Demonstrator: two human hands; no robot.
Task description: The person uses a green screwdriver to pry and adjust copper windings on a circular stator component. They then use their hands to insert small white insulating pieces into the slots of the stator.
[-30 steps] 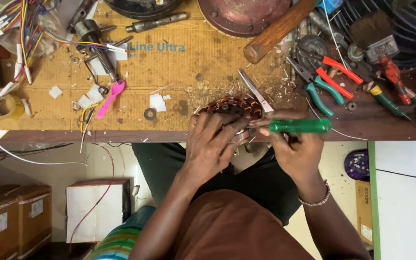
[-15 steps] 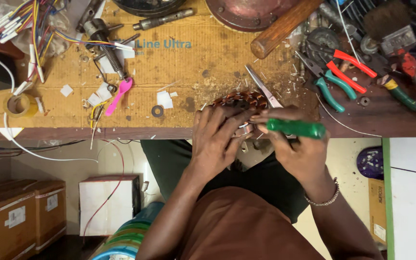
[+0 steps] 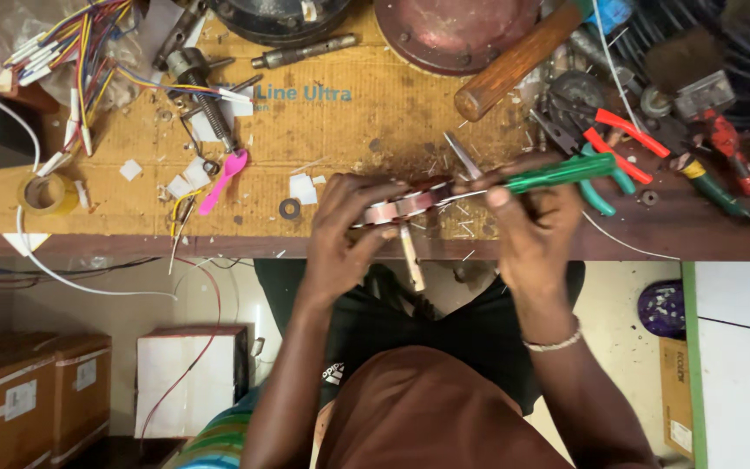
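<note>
The left hand [image 3: 345, 230] grasps a copper-wound motor core [image 3: 401, 207] at the front edge of the tabletop [image 3: 332, 130]. Its fingers are curled over the top of the core and the thumb is under it, so the core sits between them. The core is seen from its side, as a thin disc. Its long line runs almost left to right, with the right end a little higher. A pale shaft [image 3: 411, 259] comes out of the core and points down, over the tabletop edge.

The right hand [image 3: 527, 230] is clenched around a green-handled screwdriver [image 3: 557, 172]. The handle points away from the core, to the right and slightly up, and the metal tip touches the right end of the core. To the right of the core, beyond the handle, lie red and green pliers [image 3: 609, 152].
</note>
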